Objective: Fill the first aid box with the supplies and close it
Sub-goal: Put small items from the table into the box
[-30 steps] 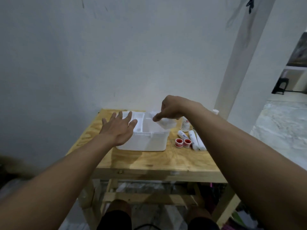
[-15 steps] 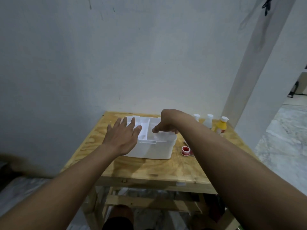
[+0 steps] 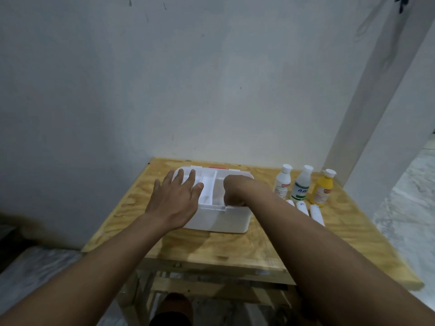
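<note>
The open white first aid box (image 3: 219, 221) stands on the wooden table (image 3: 235, 249), with a divided tray (image 3: 208, 184) showing inside. My left hand (image 3: 175, 198) lies flat with spread fingers on the box's left side. My right hand (image 3: 234, 192) reaches down into the box's right compartment; its fingers point down and are hidden there, as is anything under them. Right of the box stand a white bottle (image 3: 282, 184), a green-labelled bottle (image 3: 301, 185) and a yellow bottle (image 3: 322, 191). In front of the bottles lie white rolls (image 3: 316, 214).
A red part (image 3: 217, 167) shows behind the box's back rim. The table stands against a white wall (image 3: 188, 90), with a pillar (image 3: 376, 114) at the back right. Floor drops away past the table's right and front edges.
My right hand went down from above the box into its right compartment, and the white packet it held is hidden. The left hand stayed on the box. The view turned so that the bottles show.
</note>
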### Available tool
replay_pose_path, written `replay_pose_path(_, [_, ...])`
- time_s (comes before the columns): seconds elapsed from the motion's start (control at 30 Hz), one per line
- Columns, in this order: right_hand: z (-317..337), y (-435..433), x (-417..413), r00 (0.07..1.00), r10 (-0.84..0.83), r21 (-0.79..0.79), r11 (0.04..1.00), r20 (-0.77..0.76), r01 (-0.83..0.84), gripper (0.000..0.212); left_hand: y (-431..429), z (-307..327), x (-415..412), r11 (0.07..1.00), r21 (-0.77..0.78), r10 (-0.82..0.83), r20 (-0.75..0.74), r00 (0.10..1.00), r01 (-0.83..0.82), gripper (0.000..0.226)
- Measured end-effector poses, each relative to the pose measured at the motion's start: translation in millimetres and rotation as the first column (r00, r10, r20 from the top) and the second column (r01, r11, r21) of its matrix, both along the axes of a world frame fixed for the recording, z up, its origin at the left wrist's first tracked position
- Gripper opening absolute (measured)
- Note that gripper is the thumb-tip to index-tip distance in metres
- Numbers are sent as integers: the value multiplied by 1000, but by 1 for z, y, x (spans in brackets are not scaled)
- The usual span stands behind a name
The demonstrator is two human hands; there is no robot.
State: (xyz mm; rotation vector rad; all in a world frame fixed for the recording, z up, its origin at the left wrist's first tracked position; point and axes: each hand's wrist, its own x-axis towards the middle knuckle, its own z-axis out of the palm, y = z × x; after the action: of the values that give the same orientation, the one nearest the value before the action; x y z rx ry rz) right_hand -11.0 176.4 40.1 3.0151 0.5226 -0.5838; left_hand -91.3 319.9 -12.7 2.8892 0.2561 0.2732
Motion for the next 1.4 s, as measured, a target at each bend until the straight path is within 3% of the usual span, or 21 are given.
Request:
replay_pose_path(0.23, [-5,7,11,991,-9,-49,999,-134,3,44,-1,0,0,1000,-13,2,1,1000,-2,61])
replay_pose_path(0.57, [-14,13,12,987,-20,125,991,-162,40,50,0,-2,0,1000,-12,-2,13,1000,2,60])
replay_pose_path(0.97, [-12,13,8,979,27,152,988,-204,5,39,0,1,-2,1000,-4,-2,6,1000,2,59])
replay_pose_path(1.13, [-11,9,9,973,-36,215,973,-226,86,21,1,-1,0,1000,7,-3,4,1000,3,59])
replay_pose_path(1.23, [-7,6,9,969,-74,263,955,-236,137,31,2,0,2,1000,19,-2,-7,1000,2,60])
replay_pose_path(1.4, [3,3,8,927,-182,446,835,-328,322,23,3,2,3,999,36,-5,-47,999,7,61])
